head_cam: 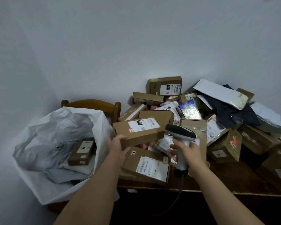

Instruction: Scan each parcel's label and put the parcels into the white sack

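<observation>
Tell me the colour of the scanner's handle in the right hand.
Light grey, with a black head; head view. Scanner, right hand.

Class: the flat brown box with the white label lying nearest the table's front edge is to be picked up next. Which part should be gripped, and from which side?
Grip the flat brown box across its thin left edge, coming from the sack side. It lies flat, label up, and that edge is exposed. The left hand now holds the raised box, so that must go into the white sack first; the right hand holds the scanner.

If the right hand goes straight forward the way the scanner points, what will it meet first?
Probably the cardboard parcel that the left hand grips: the scanner in the right hand aims at its near-right end. Depth is unclear.
</observation>
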